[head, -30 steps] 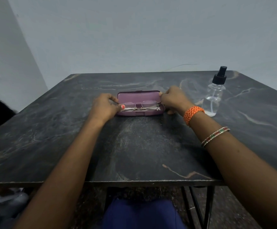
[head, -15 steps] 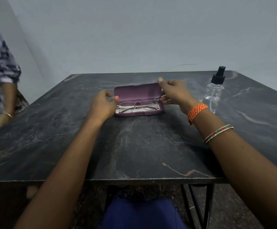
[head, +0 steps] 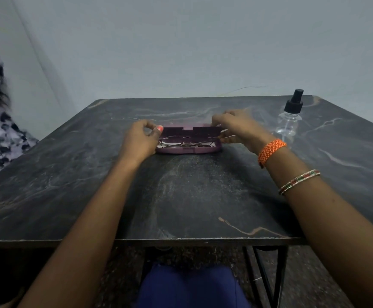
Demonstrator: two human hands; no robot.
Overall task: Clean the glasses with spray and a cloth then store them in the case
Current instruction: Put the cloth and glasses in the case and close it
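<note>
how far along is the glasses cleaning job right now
Barely started, or nearly over; this moment alone cannot say which. Done: the case lies open on the table. In hand: the left hand and right hand sit at its two ends, with the glasses folded inside. The spray bottle stands untouched to the right, and no cloth is clearly visible.

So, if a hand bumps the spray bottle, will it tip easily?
Probably yes: the spray bottle is tall and narrow with a black pump on top. It looks nearly empty, so likely light. Its clear plastic may slide on the smooth table.
</note>
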